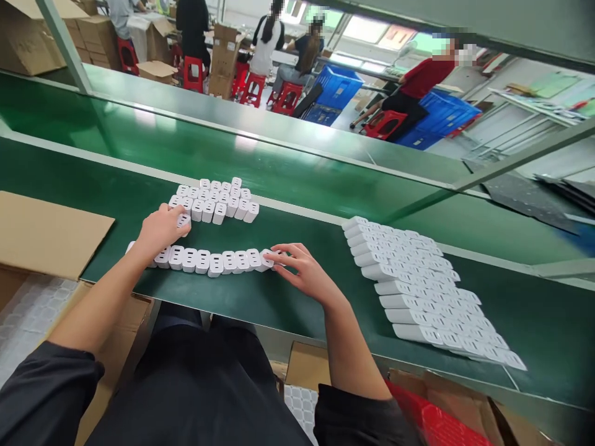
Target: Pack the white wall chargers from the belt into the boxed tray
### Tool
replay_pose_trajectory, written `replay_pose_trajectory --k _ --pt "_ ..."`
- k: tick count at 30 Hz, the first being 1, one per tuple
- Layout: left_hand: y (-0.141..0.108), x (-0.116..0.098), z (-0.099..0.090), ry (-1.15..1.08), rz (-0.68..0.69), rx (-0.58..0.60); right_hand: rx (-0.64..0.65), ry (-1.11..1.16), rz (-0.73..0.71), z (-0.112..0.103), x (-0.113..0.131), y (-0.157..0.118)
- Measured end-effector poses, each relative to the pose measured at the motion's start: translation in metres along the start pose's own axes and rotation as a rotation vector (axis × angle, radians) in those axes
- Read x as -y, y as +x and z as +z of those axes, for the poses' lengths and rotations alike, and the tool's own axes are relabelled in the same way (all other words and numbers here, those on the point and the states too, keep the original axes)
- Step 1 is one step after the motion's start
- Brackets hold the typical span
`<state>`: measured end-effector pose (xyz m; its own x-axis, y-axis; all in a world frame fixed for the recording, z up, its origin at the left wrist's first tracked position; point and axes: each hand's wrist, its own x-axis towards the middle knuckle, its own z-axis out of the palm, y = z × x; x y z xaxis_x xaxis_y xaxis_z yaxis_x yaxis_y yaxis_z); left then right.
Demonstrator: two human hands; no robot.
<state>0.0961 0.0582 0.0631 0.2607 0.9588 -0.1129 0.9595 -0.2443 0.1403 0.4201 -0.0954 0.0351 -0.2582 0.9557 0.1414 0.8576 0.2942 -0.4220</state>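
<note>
Evidently packed close, slots facing up

With twelve o'clock straight ahead of the wearer, the left hand (160,234) is at eleven, thumb and fingers closed around a white two-slot charger block (184,223) just beside the upright cluster (209,201) at twelve. Gripping by the sides probably leaves the slotted end uncovered. Nearer, the curved row (202,260) crosses from eleven to one on the green work surface (288,310) — side against side, presumably so that the narrow pieces brace one another.

The right hand (304,272) sits at one, fingers parted, tips touching the row's tilted end block (266,260); that likely steadies the line from its open end, though whether they pinch it I cannot tell. At two to three o'clock, the large slanted array (418,279) lies in tight ranks — its leaning pieces seemingly supporting their neighbours. A cardboard flap (46,229) lies at ten.
</note>
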Motion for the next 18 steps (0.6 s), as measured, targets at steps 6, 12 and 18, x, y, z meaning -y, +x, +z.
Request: replay_pose_trajectory --k 6,12,18 --pt "-0.014 0.002 -0.019 -0.094 0.014 -0.168 -0.067 0.106 0.017 0.007 0.006 -0.002" --pt "-0.068 0.001 -0.050 -0.430 0.198 -0.245 -0.150 0.222 0.027 0.009 0.000 -0.011" --pt "-0.115 -0.023 -0.027 -0.484 0.501 -0.029 -0.290 0.438 0.052 0.012 0.030 -0.041"
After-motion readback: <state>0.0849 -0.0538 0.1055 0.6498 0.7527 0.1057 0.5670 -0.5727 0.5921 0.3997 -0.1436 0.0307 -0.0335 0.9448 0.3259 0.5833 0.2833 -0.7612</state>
